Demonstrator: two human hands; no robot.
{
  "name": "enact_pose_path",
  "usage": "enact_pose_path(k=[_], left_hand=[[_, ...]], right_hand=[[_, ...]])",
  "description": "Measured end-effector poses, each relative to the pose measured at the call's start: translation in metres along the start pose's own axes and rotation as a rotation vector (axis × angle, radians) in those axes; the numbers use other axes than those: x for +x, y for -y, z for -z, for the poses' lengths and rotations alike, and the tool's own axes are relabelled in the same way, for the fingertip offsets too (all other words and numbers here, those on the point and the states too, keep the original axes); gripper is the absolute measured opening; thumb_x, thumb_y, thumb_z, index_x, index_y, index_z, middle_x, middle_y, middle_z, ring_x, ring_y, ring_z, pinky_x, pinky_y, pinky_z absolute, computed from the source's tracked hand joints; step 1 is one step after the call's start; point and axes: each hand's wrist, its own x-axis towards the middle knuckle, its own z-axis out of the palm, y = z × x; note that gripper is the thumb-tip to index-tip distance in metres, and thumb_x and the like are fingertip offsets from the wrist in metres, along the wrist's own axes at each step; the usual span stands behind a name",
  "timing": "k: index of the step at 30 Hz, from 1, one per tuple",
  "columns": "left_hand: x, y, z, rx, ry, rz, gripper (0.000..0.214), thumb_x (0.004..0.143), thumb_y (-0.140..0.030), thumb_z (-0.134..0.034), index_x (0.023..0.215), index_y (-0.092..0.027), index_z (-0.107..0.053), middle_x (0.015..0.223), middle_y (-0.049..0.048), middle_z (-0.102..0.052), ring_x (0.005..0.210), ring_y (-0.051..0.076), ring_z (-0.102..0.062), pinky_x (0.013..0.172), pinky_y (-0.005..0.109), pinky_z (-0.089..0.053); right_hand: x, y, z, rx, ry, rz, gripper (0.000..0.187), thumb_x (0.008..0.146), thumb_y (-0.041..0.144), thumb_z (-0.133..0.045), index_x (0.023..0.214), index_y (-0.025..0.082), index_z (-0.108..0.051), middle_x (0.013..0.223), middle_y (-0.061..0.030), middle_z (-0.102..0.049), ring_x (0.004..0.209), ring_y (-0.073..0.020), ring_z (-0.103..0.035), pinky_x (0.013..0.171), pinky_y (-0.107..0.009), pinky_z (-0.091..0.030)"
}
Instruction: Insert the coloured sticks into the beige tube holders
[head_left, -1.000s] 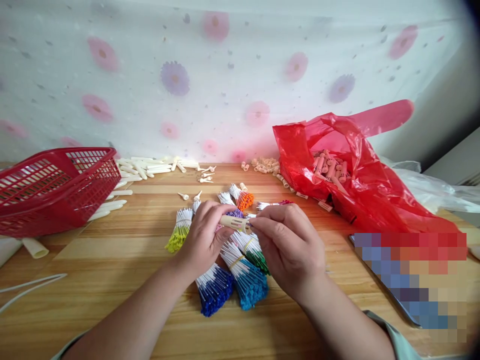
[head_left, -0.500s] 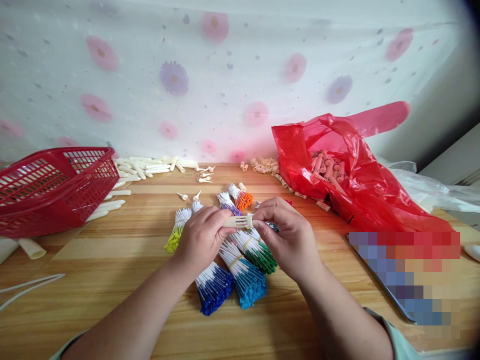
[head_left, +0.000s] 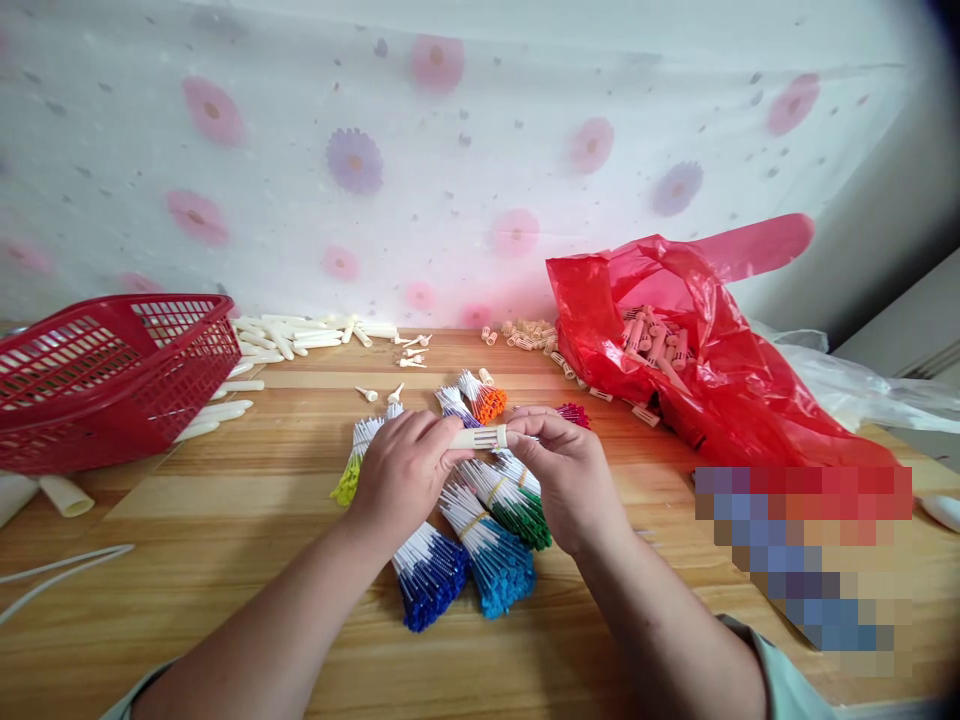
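My left hand (head_left: 405, 470) is closed around the left part of a cream slotted plastic tube (head_left: 486, 438), held level above the table. At its right end, my right hand (head_left: 566, 475) pinches the tube between thumb and fingers. Below and around the hands lie bundles of thin white sticks with coloured tips: a dark blue bundle (head_left: 431, 580), a light blue bundle (head_left: 495, 560), a green bundle (head_left: 517, 505), a yellow bundle (head_left: 356, 460) and an orange bundle (head_left: 480, 395). A crimson bundle (head_left: 574, 415) shows partly behind my right hand.
A red basket (head_left: 112, 400) stands at the left, beside white tubes (head_left: 300, 335). Small cream pointed pieces (head_left: 412, 355) lie mid-table. At the right, a red plastic bag (head_left: 712, 370) holds slotted pieces (head_left: 656, 340), with more slotted pieces (head_left: 529, 332) nearby. A pixelated flat object (head_left: 802, 555) lies front right.
My right hand has shifted slightly left and turned at the tube's end, uncovering more of the crimson bundle. My left hand keeps its hold. The view has moved a little.
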Motion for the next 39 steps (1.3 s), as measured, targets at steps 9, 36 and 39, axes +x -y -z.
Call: enact_pose_path(k=[9,36,39], left_hand=[[-0.002,0.001,-0.001,0.025,0.035,0.043,0.036,0.093,-0.042,-0.04,0.086,-0.017,-0.063,0.075,0.0061,-0.06,0.075,0.022,-0.055,0.067,0.031,-0.04],[0.0,-0.009,-0.017,-0.088,0.246,0.006,0.021,0.077,-0.007,-0.054,0.084,-0.021,-0.068,0.083,0.0045,-0.065,0.084,0.022,-0.056,0.076,0.035,-0.044],[0.006,-0.015,-0.013,-0.093,0.293,0.019,0.025,0.075,-0.005,-0.054,0.089,-0.021,-0.068,0.095,0.0049,-0.067,0.091,0.024,-0.058,0.081,0.037,-0.046]], right_hand=[[0.0,0.0,-0.004,0.163,0.046,-0.131,0.006,0.066,0.024,-0.071,0.069,0.018,-0.072,0.088,-0.0044,-0.063,0.085,-0.0173,-0.056,0.081,-0.032,-0.042],[0.142,-0.056,-0.009,-1.662,0.426,-0.138,0.03,0.091,0.032,-0.055,0.116,0.015,-0.056,0.117,-0.0087,-0.058,0.1,-0.0204,-0.06,0.085,-0.041,-0.052],[0.143,-0.052,-0.015,-1.7,0.445,-0.183,0.031,0.091,0.032,-0.055,0.117,0.015,-0.055,0.119,-0.0093,-0.058,0.101,-0.0207,-0.06,0.085,-0.041,-0.052]])
